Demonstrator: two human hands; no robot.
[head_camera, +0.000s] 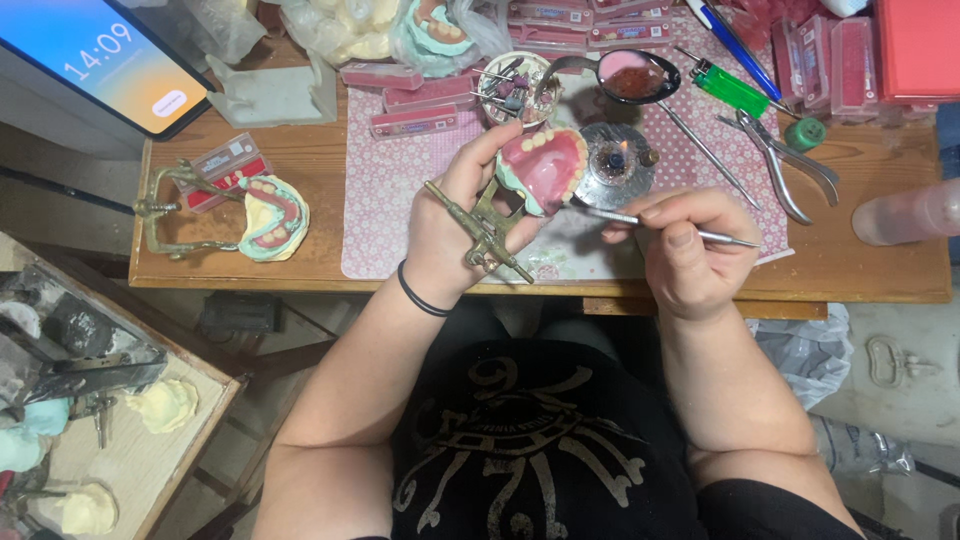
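My left hand (450, 225) holds a brass articulator (485, 232) carrying a pink wax denture (545, 165) with pale teeth, tilted up toward me above the table edge. My right hand (690, 250) grips a thin metal wax instrument (640, 222) like a pen. Its tip points left and touches the lower right edge of the denture. A black band circles my left wrist. Just behind the denture a small metal burner (615, 160) shows a tiny flame.
A wooden table (880, 270) carries a pink patterned mat (385, 200), pliers (790, 165), a green lighter (730, 90), a spoon with pink wax (632, 77), tooth-card boxes (415, 120), a second articulator with denture (262, 218), and a tablet (100, 55). Plaster casts (160, 405) lie lower left.
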